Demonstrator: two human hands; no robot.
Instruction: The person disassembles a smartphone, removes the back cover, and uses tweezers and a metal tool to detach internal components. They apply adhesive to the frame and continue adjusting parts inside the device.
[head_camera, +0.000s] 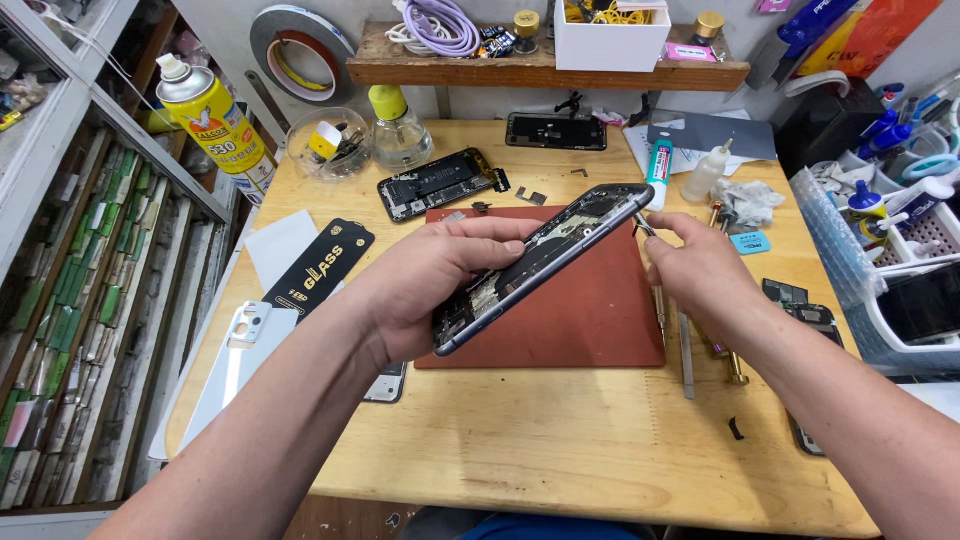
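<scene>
Both hands are up over the red mat (590, 320) in the middle of the wooden table (560, 450). One is the left hand (430, 285), and it grips an opened phone (545, 262) from below, with its fingers wrapped round the lower edge, so the phone tilts up on its side. Next to it, the right hand (700, 265) pinches a thin metal tool (643, 226), and the tip touches the top corner of the phone. I cannot tell what kind of tool it is. One face of the phone is already off, because dark and shiny parts show inside the thin dark frame. I think the inside work is under way and the phone is far from closed up. Another open phone (440, 185) lies flat behind the mat, and a third one (556, 131) lies near the shelf (540, 70). A smooth white back cover (235, 360) rests at the left edge. Small screws sit in a clear round bowl (330, 145). A tall yellow spray can (215, 120) stands beside it. The mat looks soft and flat, and the table looks hard and pale.
</scene>
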